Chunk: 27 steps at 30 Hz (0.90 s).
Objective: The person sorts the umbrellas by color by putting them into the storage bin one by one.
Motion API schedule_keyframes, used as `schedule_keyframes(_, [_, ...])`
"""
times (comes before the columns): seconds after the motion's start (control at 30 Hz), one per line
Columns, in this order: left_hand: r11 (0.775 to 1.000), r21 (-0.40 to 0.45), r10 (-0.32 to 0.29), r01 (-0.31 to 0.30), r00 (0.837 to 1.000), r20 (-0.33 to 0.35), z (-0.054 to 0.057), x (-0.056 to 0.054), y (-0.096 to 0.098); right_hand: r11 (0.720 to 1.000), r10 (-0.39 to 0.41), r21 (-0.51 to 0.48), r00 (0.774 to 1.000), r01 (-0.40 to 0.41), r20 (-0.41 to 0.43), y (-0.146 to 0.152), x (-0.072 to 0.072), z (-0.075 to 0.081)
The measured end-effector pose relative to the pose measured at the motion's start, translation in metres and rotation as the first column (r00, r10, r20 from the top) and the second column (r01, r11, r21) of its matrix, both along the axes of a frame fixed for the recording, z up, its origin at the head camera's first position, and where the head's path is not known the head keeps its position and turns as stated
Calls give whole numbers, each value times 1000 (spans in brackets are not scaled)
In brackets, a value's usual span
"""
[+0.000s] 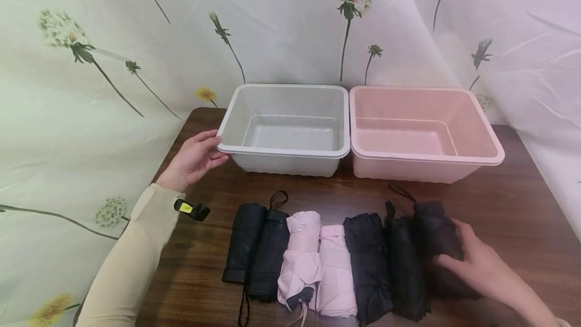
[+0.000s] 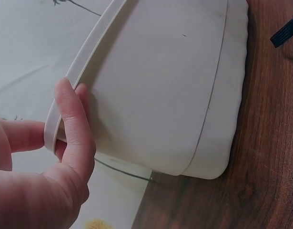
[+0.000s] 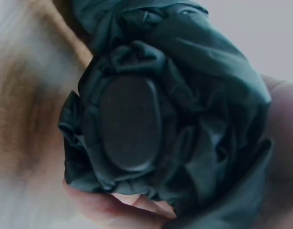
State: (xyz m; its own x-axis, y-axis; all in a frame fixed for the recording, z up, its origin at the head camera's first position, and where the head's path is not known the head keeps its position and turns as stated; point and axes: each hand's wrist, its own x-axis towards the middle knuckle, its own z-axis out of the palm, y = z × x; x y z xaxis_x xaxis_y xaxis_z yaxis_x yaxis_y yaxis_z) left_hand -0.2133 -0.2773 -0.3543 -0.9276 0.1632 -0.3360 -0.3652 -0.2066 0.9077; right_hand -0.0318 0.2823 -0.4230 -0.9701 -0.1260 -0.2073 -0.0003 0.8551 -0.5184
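Note:
My left hand (image 1: 195, 160) pinches the rim of a pale grey plastic bin (image 1: 290, 160) at its front left corner. In the left wrist view the thumb and fingers (image 2: 75, 124) lie on either side of that rim. At the right end of a row of folded umbrellas, my right hand (image 1: 481, 261) grips a black folded umbrella (image 1: 433, 236). The right wrist view shows its end cap and bunched cloth (image 3: 132, 124) close up, fingers wrapped round below. To its left lie another black umbrella (image 1: 404, 266) and a wider black one (image 1: 367, 261).
Two pink umbrellas (image 1: 336, 276) lie mid-row, with two black ones (image 1: 270, 256) at the left end. A pink bin (image 1: 422, 168) stands right of the grey one, both with nothing inside. Behind the brown wooden table (image 1: 195, 276) hangs a flowered cloth (image 1: 281, 24).

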Motion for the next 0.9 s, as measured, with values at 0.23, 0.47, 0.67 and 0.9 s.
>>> schedule_keyframes(0.23, [1000,5,-3,3,1000,3,2,1,0,1000,-26,-12,999,25,-18,2,-2,13])
schedule_keyframes(0.47, [1000,-7,-8,8,1000,-4,1,1,-1,998,-46,-43,998,44,-49,-1,0,29])
schedule_keyframes(0.67, [1000,11,-17,16,1000,12,1,2,-2,996,-43,-83,999,44,6,1,-4,47])
schedule_keyframes(0.9, [1000,-16,-13,13,1000,0,2,2,-1,989,-43,-145,999,43,0,6,-11,59])
